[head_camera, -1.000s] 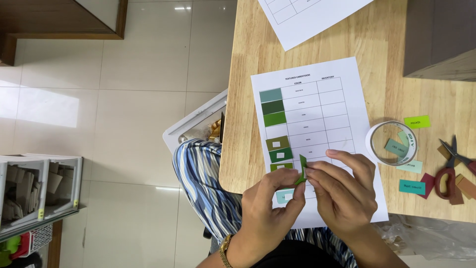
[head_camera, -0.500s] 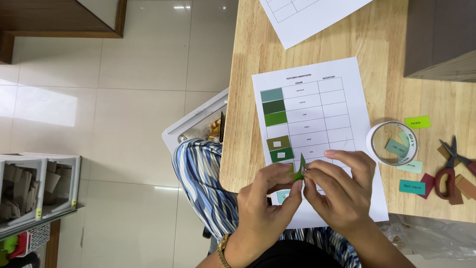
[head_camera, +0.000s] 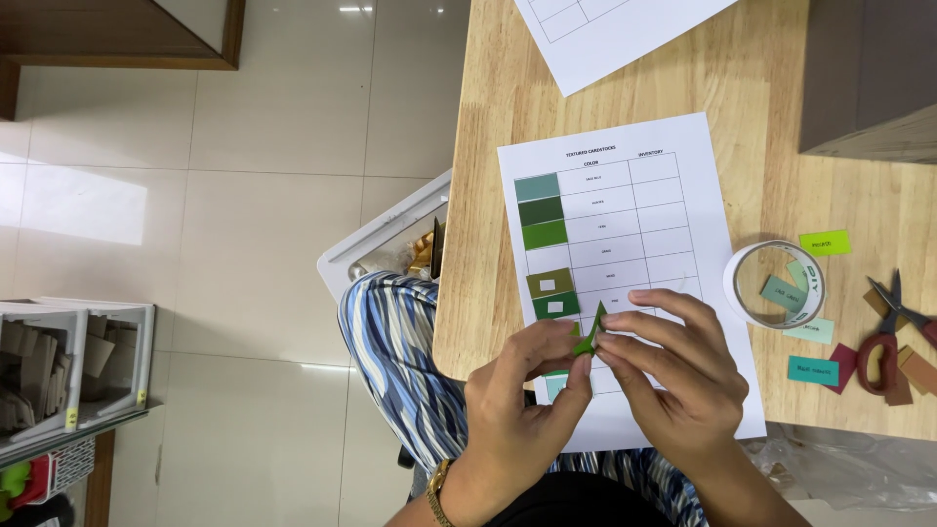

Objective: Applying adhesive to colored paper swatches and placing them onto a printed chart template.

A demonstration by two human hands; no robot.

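Note:
A white sheet with a printed table [head_camera: 673,254] lies on the wooden table [head_camera: 752,107]; several green and olive card swatches [head_camera: 543,230] are stuck down its left column. Over the sheet's lower part, my left hand [head_camera: 522,405] and my right hand [head_camera: 669,376] pinch a small green card piece [head_camera: 591,332] between their fingertips. The piece stands on edge, just above the paper. Both hands cover the bottom rows of the table.
A roll of clear tape [head_camera: 776,285] sits right of the sheet, with small coloured card labels [head_camera: 813,370] and red-handled scissors [head_camera: 886,337] beside it. Another white sheet [head_camera: 615,34] lies at the far edge, a dark box [head_camera: 869,73] at the right. A tray of card pieces [head_camera: 68,356] stands on the floor.
The hands have stayed over the sheet's lower part, turning the green piece slightly between the fingers. Nothing else has moved.

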